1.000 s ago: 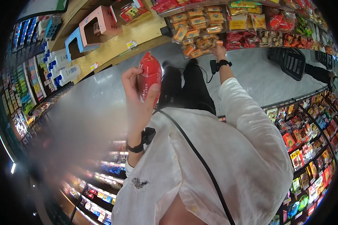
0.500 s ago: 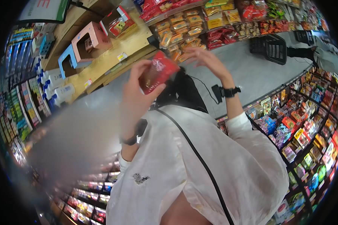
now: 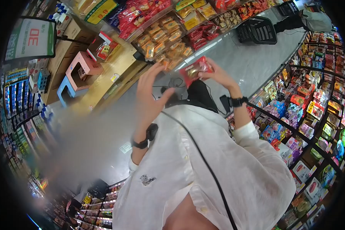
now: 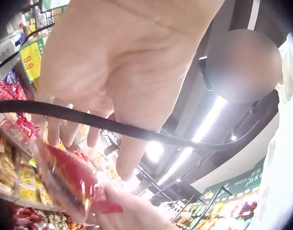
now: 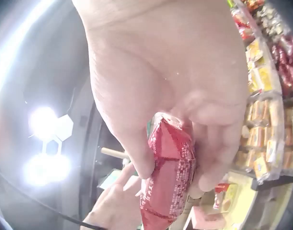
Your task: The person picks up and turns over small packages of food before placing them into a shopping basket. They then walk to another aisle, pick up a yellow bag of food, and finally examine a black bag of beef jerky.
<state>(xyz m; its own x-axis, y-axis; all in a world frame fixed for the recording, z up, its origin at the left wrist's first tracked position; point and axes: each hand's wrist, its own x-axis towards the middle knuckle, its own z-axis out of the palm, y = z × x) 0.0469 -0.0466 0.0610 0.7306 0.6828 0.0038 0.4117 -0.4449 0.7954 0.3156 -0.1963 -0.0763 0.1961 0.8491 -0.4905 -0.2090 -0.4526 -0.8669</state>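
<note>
A red packet [image 3: 195,71] is pinched at one end between the thumb and fingers of the right hand [image 3: 223,76]. In the right wrist view the same packet [image 5: 169,177] hangs from the right hand [image 5: 170,72], thumb on one side and fingers on the other. The left hand [image 3: 151,96] is raised to the left of the packet, its fingers apart and holding nothing. From the left wrist view, the left hand's palm [image 4: 122,62] faces the camera, and the red packet [image 4: 77,177] lies beyond its fingertips.
Bins of orange-wrapped snacks [image 3: 161,36] and red bags [image 3: 203,35] stand ahead. A wooden shelf [image 3: 111,76] holds pink [image 3: 84,65] and blue boxes. Black baskets [image 3: 256,30] are on the floor beside another person [image 3: 318,21]. Packed shelves [image 3: 306,107] line the right.
The red packet has passed from the left hand to the right hand. The right hand, earlier at the snack bin, came back toward the left; the left fingers have spread. The view has turned.
</note>
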